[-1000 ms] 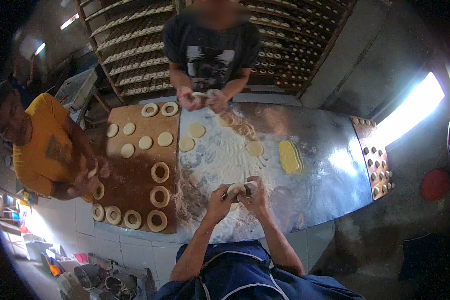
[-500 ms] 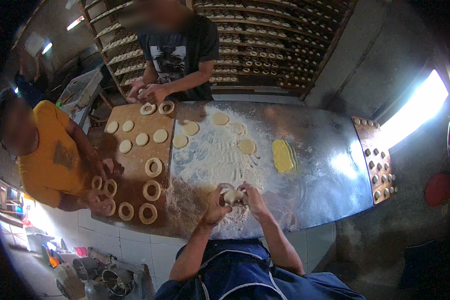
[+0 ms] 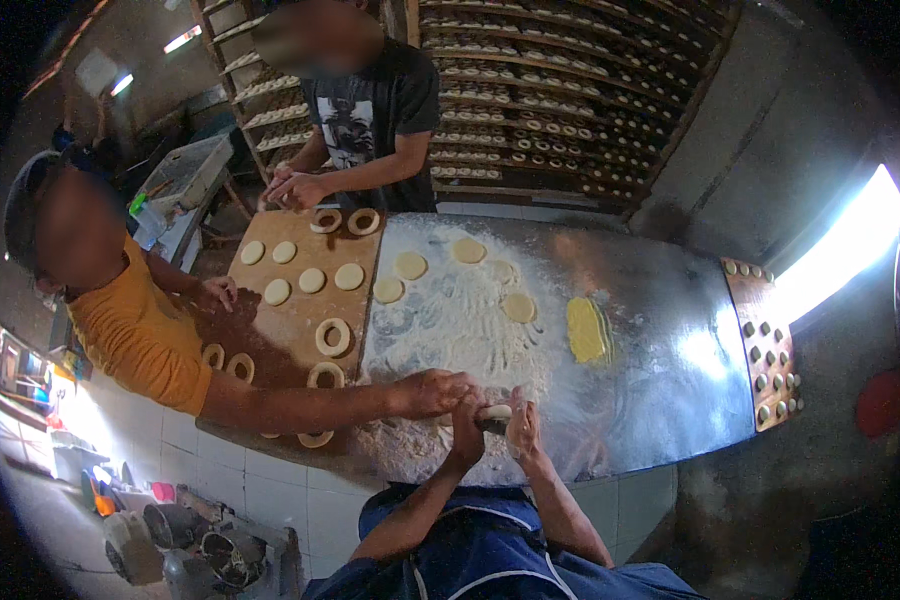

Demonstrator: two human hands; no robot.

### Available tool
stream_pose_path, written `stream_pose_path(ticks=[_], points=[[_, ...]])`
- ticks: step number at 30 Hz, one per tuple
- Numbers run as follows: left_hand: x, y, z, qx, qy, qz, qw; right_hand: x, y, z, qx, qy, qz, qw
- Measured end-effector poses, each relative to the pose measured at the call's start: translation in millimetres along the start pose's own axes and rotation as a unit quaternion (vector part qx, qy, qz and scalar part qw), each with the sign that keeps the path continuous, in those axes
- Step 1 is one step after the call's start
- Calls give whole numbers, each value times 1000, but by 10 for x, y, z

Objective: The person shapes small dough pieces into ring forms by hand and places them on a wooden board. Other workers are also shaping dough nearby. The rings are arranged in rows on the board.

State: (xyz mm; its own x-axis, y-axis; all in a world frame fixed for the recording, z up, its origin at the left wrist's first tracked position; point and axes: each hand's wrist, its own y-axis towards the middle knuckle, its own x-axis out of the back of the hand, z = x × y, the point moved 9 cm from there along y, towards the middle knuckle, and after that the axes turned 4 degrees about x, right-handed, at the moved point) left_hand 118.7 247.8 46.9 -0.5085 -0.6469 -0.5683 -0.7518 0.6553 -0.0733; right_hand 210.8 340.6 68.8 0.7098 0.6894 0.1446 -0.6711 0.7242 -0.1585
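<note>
A small pale piece of dough point(image 3: 495, 411) is between my hands, over the floured near edge of the table. My left hand point(image 3: 466, 428) is closed around its left side. On its other side my right hand point(image 3: 523, 430) is upright, fingers stretched, its palm toward the dough. Below the dough is a dark patch that I cannot make out. A co-worker's hand point(image 3: 433, 393) reaches in from the left and comes right up to my left hand; whether they touch is unclear. Flat dough rounds, one of them a dough disc point(image 3: 518, 307), lie beyond on the flour.
A wooden board point(image 3: 300, 240) at the left carries dough rings and discs. Yellow fat point(image 3: 589, 330) is smeared on the metal table point(image 3: 660, 400). Another board point(image 3: 738, 285) with small pieces stands at the right. A second co-worker point(image 3: 370, 120) stands across the table, before racks point(image 3: 550, 100) of dough.
The co-worker in yellow has stretched an arm across the board to my left hand. My right hand has straightened beside the dough. The view has shifted, so the table sits further right.
</note>
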Motion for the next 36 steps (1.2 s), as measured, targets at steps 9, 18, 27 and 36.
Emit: stream_pose_path(ticks=[9, 18, 27, 36], points=[[159, 13, -359, -45, 257, 12, 965, -376, 55, -11, 15, -79, 53, 995], [982, 57, -680, -111, 265, -100, 953, -1168, -163, 179, 273, -244, 137, 921], [1700, -103, -1174, -31, 130, -154, 979, -2023, -291, 485, 421, -233, 121, 868], [2643, -167, -1365, -19, 239, -145, 960, -2916, -582, 876, 597, -218, 161, 755]])
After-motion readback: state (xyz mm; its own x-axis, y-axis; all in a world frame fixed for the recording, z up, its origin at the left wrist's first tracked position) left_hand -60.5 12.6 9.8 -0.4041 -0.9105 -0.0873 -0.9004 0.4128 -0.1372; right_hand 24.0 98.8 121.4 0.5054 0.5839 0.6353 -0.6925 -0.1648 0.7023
